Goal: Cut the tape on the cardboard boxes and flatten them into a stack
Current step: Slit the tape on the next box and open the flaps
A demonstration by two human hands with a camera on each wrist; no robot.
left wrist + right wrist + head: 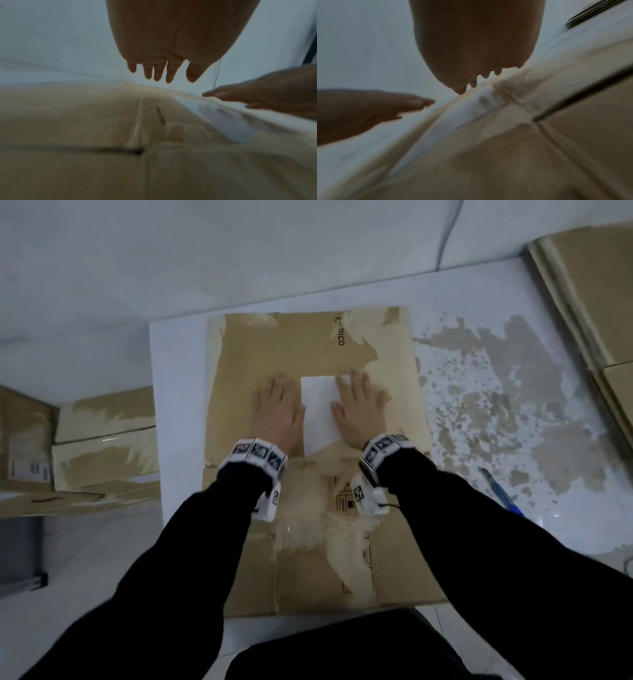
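A brown cardboard box (pixel 308 347) lies on the white table (pixel 178 392), mostly flat, with torn paper patches and a white label (pixel 318 412) at its middle. My left hand (pixel 277 409) lies palm down with straight fingers just left of the label. My right hand (pixel 359 409) lies the same way on the label's right edge. In the left wrist view the left hand (pixel 164 70) hovers a little over the cardboard (pixel 85 121), the right hand (pixel 248 97) beside it. The right wrist view shows my right hand (pixel 476 81) with fingertips at the cardboard (pixel 522 148), and the left hand (pixel 368 108).
A blue-handled cutter (pixel 500 494) lies on the table right of the box, among stuck paper scraps (pixel 496 392). Flattened boxes (pixel 589 296) are stacked at the far right. Taped boxes (pixel 102 446) stand off the table's left edge.
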